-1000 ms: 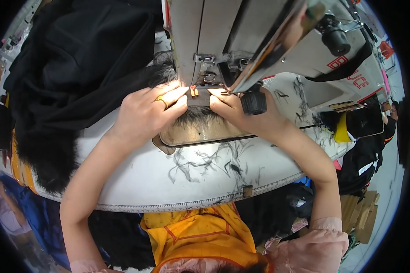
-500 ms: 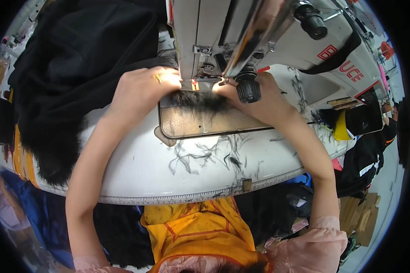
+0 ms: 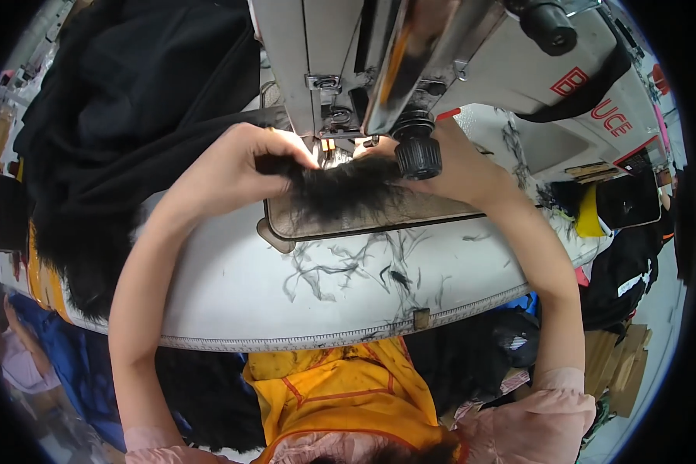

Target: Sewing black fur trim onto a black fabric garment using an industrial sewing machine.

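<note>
A strip of black fur trim point(image 3: 348, 184) lies across the metal plate under the needle area of a white sewing machine point(image 3: 510, 58). My left hand point(image 3: 243, 166) is closed at the trim's left end, thumb below and fingers above, close to the presser foot. On the other side my right hand point(image 3: 460, 166) holds the right end; a black knob point(image 3: 419, 151) covers part of its fingers. Black fabric point(image 3: 131, 100) with a furry edge lies piled to the left of my left hand and reaches toward the needle. The machine's lamp lights the stitching spot.
Loose black fur strands point(image 3: 394, 271) are scattered over the white table point(image 3: 209, 294). A measuring tape point(image 3: 232, 343) runs along its near edge. A phone-like black device point(image 3: 630, 205) and a yellow object point(image 3: 589, 213) sit at right. Another person's arm point(image 3: 23, 340) shows at far left.
My left hand has lifted and turned, its thumb now apart from the fingers with fur between them. The fur trim bunches up higher at the needle. My head view has shifted slightly.
</note>
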The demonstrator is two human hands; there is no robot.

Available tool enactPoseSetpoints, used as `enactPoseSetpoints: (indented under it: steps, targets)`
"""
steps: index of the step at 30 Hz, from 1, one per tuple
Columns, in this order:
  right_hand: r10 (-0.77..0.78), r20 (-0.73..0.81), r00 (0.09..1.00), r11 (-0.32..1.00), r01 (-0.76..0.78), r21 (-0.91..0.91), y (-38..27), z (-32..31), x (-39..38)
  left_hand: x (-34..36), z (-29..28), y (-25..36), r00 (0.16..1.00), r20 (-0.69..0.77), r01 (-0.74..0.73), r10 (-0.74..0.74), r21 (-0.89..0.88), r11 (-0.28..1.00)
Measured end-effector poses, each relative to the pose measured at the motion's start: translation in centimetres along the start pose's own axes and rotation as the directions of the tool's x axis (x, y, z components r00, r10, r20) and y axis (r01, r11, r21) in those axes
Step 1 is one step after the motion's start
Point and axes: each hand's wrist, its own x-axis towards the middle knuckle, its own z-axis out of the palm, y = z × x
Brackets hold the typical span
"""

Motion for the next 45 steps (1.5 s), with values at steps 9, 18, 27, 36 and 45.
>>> enactPoseSetpoints:
  steps: [9, 18, 27, 36, 45]
  targets:
    - [-0.120, -0.126, 0.985, 0.990, 0.110, -0.086, 1.7, 0.6, -0.1, 0.6, 1.1, 2.3, 0.837, 0.044, -0.418, 0.546, 0.694, 0.586]
    - [-0.290, -0.161, 0.943, 0.881, 0.198, -0.430, -0.3, 2.8, -0.6, -0.8, 0.4, -1.4, 0.747, 0.163, -0.427, 0.644, 0.860, 0.278]
    - [-0.126, -0.116, 0.985, 0.877, 0.056, -0.478, -1.5, 2.3, -0.3, -1.8, 1.2, -0.8, 0.881, 0.131, -0.331, 0.454, 0.857, 0.395]
    - [-0.121, -0.073, 0.990, 0.839, 0.063, -0.541, -1.5, 2.5, 0.2, -0.5, -0.2, -1.6, 0.865, 0.118, -0.346, 0.488, 0.843, 0.411]
    - [-0.022, -0.055, 0.998, 0.905, -0.003, -0.425, -1.4, 3.1, 0.1, -0.5, -0.5, -2.2, 0.848, 0.139, -0.408, 0.511, 0.787, 0.463]
